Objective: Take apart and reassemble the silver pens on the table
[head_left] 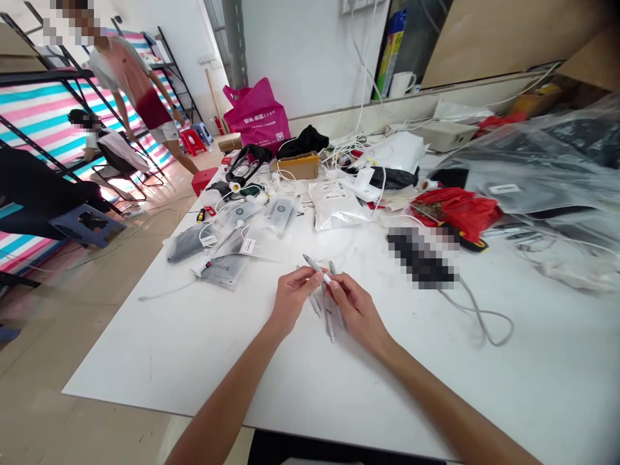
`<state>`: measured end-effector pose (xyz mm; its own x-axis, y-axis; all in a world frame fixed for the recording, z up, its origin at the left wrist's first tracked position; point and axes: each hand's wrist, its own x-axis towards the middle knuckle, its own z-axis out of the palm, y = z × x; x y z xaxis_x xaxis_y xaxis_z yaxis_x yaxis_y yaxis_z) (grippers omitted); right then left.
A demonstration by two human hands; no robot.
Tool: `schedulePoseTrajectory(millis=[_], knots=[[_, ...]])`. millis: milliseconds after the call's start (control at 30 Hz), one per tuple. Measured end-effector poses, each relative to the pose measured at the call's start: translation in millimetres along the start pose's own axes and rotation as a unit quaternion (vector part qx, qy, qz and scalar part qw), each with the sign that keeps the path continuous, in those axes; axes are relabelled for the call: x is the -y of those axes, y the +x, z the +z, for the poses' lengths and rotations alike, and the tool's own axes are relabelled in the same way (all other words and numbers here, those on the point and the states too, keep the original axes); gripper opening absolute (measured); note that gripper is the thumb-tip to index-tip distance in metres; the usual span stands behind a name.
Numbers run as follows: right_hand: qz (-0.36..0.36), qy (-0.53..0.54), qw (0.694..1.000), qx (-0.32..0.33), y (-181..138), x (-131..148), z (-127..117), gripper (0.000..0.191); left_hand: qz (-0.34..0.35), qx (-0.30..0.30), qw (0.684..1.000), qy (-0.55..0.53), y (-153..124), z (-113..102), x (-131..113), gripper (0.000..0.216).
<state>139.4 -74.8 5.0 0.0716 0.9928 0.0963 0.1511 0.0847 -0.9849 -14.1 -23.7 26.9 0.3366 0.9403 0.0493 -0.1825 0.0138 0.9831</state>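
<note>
Over the white table (213, 374), a grey and white pen (314, 263) slants between my two hands. My left hand (294, 294) pinches the pen along its barrel. The fingers of my right hand (354, 302) close on its white end, close to the left fingertips. Beneath the hands lie several similar pens, one a silver pen (330, 326) pointing toward me. Another pen (316, 305) rests to the left of it, partly covered by my fingers.
Packaged items (225, 270) with white cables lie to the left. A white plastic parcel (336, 205), a red bag (455, 210) and a pixelated dark object (421, 258) with a grey cable (479, 320) are beyond and right. A person (140, 84) walks at far left.
</note>
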Motion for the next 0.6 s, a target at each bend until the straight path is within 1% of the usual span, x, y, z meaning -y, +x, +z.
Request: schedulePoseTrajectory(millis=[133, 200, 300, 467, 600], knots=[[-0.009, 0.003, 1.000, 0.000, 0, 2, 0, 0.036, 0.011, 0.009, 1.000, -0.004, 0, 0, 0, 0.025], [-0.012, -0.007, 1.000, 0.016, 0, 2, 0, 0.036, 0.013, 0.018, 1.000, -0.007, -1, 0, 1, 0.026], [-0.008, -0.008, 0.999, 0.047, -1, 1, 1, 0.040, 0.010, 0.030, 0.999, -0.014, -2, 0, 3, 0.031], [-0.006, 0.001, 1.000, 0.021, -4, -3, 4, 0.033, 0.011, 0.029, 0.999, -0.013, -3, 0, 7, 0.031], [-0.017, 0.006, 1.000, 0.022, -4, 0, 3, 0.035, 0.013, 0.000, 1.000, -0.019, -1, 1, 10, 0.030]])
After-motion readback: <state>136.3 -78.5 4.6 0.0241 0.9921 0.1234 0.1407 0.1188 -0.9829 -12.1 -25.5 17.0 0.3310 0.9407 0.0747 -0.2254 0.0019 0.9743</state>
